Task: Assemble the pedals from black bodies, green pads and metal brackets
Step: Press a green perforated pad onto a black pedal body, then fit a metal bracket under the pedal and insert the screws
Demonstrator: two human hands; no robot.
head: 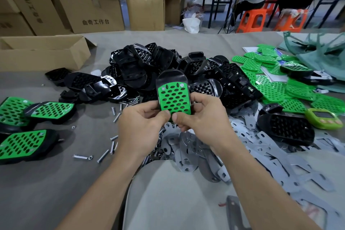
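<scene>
Head view showed a grey-covered desk point(56, 183) with most of the job yet to do, I judged. A big heap of loose black plastic pedal bodies point(168, 65) sat at its middle, green perforated plastic pads point(270, 89) spread toward the right edge, and flat grey metal brackets point(261, 147) were piled near right. Three green-topped pedals point(50, 112), seemingly done, lay by the left edge. Above the middle, the left hand point(138, 127) and right hand point(201, 117) both gripped a half-built pedal point(173, 97), pad seated, thumbs pressing its near end; no bracket showed on it. Loose steel screws point(112, 147) lay beside. Brown cardboard boxes point(91, 13) behind read 曲奇工作台.
</scene>
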